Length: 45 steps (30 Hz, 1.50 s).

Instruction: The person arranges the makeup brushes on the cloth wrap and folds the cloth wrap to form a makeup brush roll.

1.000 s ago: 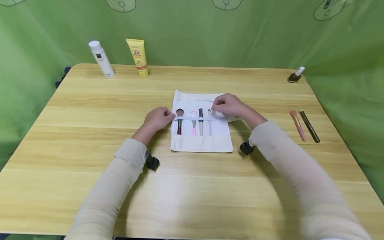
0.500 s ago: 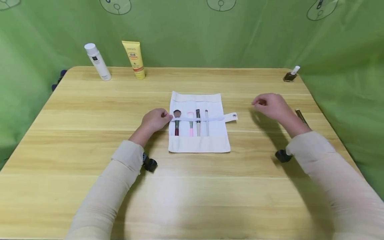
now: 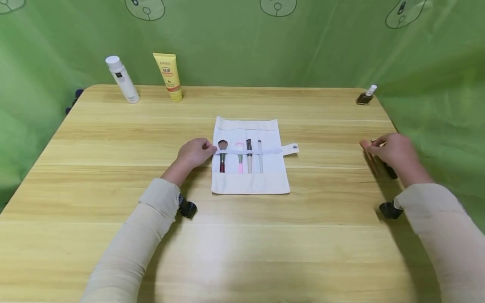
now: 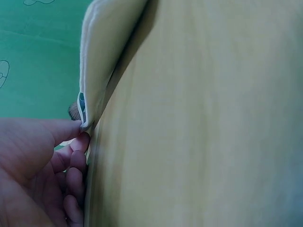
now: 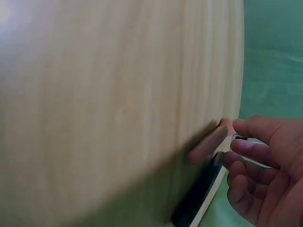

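Observation:
A white fabric brush roll (image 3: 250, 184) lies unfolded mid-table, its snap strap (image 3: 291, 149) sticking out to the right. Under its elastic band sit several makeup brushes: a dark-red-handled one (image 3: 222, 164), a pink one (image 3: 240, 167), a beige-handled one (image 3: 249, 164) and a thin white one (image 3: 260, 162). My left hand (image 3: 194, 152) pinches the roll's left edge (image 4: 85, 101) between thumb and index finger. At the right, my right hand (image 3: 398, 155) is over a loose pink makeup brush (image 5: 208, 144), thumb and index fingertips apart right at its bristle end. A dark slim tube (image 5: 196, 198) lies beside that brush, partly hidden.
Along the back edge stand a white bottle (image 3: 123, 80) and a yellow squeeze tube (image 3: 169, 78) at the left, and a nail polish bottle (image 3: 365, 97) at the right. A green curtain (image 3: 242, 50) hangs behind the wooden table (image 3: 242, 244).
My right hand has left the roll beside the thin white brush and moved right to the loose pink brush, uncovering the snap strap. The left hand stays at the roll's edge.

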Each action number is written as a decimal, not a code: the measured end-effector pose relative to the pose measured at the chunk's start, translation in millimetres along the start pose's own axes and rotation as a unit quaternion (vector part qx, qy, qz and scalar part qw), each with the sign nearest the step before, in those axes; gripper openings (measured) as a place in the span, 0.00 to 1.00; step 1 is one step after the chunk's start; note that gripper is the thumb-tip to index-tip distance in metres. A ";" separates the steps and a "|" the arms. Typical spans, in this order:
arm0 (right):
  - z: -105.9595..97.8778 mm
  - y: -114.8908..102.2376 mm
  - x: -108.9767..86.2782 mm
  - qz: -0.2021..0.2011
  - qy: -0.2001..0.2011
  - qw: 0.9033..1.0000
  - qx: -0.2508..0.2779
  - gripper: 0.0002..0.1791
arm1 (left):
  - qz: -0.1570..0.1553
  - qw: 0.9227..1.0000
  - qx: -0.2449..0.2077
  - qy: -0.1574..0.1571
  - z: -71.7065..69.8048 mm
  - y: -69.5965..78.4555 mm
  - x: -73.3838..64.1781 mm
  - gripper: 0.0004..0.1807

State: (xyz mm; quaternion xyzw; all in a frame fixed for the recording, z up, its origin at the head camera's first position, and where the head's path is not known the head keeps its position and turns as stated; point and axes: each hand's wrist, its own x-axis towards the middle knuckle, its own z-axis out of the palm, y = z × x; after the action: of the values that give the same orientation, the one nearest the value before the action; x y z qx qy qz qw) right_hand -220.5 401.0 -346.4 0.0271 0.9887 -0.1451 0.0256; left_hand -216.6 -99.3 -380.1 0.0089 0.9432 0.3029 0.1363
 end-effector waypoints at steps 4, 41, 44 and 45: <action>2.5 5.2 -2.0 -0.002 -0.002 1.000 -0.005 0.25 | 0.001 1.000 -0.001 0.003 0.5 -1.8 0.4 0.15; 7.5 -83.7 2.2 -0.038 0.030 0.995 0.084 0.22 | 0.006 1.000 0.001 0.009 -1.3 -1.8 -2.4 0.15; 10.4 -101.8 4.1 -0.046 0.026 0.992 0.113 0.22 | 0.011 1.000 0.009 0.011 -1.1 -0.7 -1.4 0.15; 11.7 -108.1 4.7 -0.050 0.026 0.991 0.122 0.21 | 0.012 1.000 0.010 0.010 -1.1 -0.4 -1.2 0.15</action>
State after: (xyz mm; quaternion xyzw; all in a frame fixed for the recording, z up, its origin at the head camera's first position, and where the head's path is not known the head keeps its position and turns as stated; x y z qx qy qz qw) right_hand -231.3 294.4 -327.0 -0.0156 0.9640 -0.2652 -0.0106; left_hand -215.7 -100.4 -379.2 0.0181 0.9472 0.2956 0.1232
